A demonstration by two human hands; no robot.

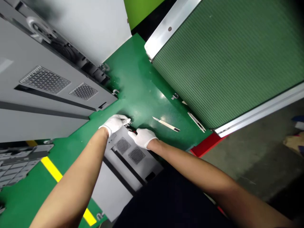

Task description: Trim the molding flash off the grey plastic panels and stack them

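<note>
A grey plastic housing panel (pixel 123 164) with two vent grilles lies against my dark clothing, at the edge of the green surface (pixel 140 91). At its far corner, my white-gloved left hand (pixel 116 123) has thumb and fingers pinched together around a small part too small to make out. My white-gloved right hand (pixel 142 138) lies over the same end of the panel, with its thumb towards the left hand. Its fingers are curled, and a bit of red and dark material shows by the thumb. What it grips is mostly hidden.
A pale slim knife-like tool (pixel 166 124) and a second slim pale tool (pixel 196 122) lie to the right. Large grey housings (pixel 57 85) stand on the left. A ribbed green conveyor belt (pixel 232 57) with a metal frame rises at the right. Small metal clips (pixel 175 96) lie about.
</note>
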